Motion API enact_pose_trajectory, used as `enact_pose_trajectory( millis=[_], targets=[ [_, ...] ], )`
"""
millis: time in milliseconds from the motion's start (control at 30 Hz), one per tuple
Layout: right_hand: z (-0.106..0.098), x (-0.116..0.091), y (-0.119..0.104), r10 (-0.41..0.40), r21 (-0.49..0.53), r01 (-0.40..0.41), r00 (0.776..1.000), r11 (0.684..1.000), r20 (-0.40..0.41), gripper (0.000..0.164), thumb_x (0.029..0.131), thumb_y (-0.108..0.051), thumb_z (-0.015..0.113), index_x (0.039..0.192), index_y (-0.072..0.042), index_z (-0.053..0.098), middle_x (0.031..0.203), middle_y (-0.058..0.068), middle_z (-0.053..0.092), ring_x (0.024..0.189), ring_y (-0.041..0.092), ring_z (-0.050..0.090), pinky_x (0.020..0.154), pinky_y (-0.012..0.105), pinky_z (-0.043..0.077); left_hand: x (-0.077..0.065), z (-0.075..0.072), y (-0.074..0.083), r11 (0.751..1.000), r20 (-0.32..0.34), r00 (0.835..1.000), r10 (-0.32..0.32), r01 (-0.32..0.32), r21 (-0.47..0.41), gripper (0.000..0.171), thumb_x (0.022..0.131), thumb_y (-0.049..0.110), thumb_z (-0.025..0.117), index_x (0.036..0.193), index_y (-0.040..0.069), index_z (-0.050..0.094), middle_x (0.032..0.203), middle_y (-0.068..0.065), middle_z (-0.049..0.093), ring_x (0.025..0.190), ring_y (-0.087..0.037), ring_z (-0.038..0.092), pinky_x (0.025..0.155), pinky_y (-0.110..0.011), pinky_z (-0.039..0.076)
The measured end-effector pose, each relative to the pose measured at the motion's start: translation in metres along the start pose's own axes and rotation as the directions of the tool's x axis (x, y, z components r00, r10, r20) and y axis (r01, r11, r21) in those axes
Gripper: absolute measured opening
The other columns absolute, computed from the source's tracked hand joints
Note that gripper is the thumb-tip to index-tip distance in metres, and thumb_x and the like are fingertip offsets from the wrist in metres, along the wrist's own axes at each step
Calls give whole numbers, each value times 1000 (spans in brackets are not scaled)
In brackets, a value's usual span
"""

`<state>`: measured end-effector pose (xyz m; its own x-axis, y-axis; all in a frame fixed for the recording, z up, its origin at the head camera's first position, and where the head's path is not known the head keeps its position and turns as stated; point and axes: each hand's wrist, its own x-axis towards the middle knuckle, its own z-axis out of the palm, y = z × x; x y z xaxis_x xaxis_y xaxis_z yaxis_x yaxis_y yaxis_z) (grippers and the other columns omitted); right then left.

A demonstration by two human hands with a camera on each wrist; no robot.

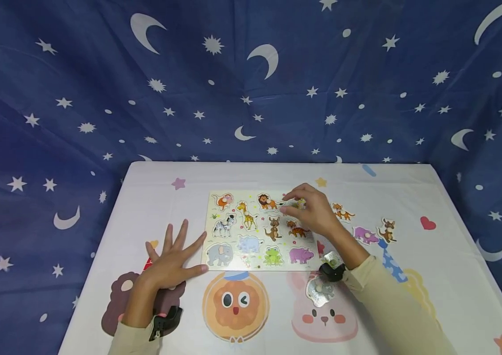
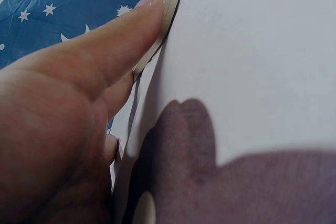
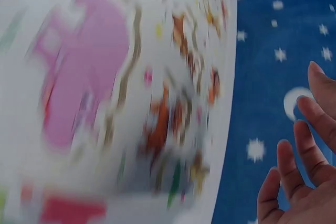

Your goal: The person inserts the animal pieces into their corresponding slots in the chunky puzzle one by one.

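An animal puzzle board (image 1: 233, 236) lies on the table. My left hand (image 1: 166, 264) is spread beside its left edge, with the thumb and index fingertip right at that edge; the thumb also shows against the edge in the left wrist view. Above the board's upper right part is my right hand (image 1: 310, 207), its thumb and index finger apart with nothing between them. In the right wrist view the fingers (image 3: 310, 153) are loosely bent and hold nothing. Nearest to those fingertips is the lion (image 1: 266, 201). The right hand partly hides a picture in the board's upper right corner.
Right of the board lie a tiger piece (image 1: 342, 212), a purple hippo piece (image 1: 365, 235) and a kangaroo piece (image 1: 386, 230). Two shiny silvery pieces, one a larger piece (image 1: 320, 291), lie by the right wrist. A starry blue cloth (image 1: 233, 98) hangs behind the table.
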<state>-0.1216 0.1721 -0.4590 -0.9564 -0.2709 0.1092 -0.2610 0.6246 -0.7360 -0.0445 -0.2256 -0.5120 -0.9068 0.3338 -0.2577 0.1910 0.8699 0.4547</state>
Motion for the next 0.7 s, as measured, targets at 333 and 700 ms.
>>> enact_pose_trajectory(
  millis=[333, 700],
  targets=[
    [-50, -29, 42, 94, -79, -107, 984, 991, -151, 30, 89, -33, 81, 110, -12, 77, 110, 5, 68, 96, 19, 59, 76, 30, 50, 0, 1, -2, 1000, -2, 1000, 4, -4, -9, 85, 86, 70, 64, 159, 36, 35, 173, -13, -5, 153, -53, -18, 97, -88, -21],
    [-96, -83, 88, 250, -165, -304, 926, 938, -283, 35, 93, -36, 77, 115, -9, 75, 111, 11, 68, 98, 23, 59, 66, 16, 46, -1, 0, 0, 1000, 0, 1000, -4, 4, -3, 86, 86, 70, 64, 159, 37, 34, 173, -13, -5, 154, -52, -18, 97, -88, -21]
  ],
)
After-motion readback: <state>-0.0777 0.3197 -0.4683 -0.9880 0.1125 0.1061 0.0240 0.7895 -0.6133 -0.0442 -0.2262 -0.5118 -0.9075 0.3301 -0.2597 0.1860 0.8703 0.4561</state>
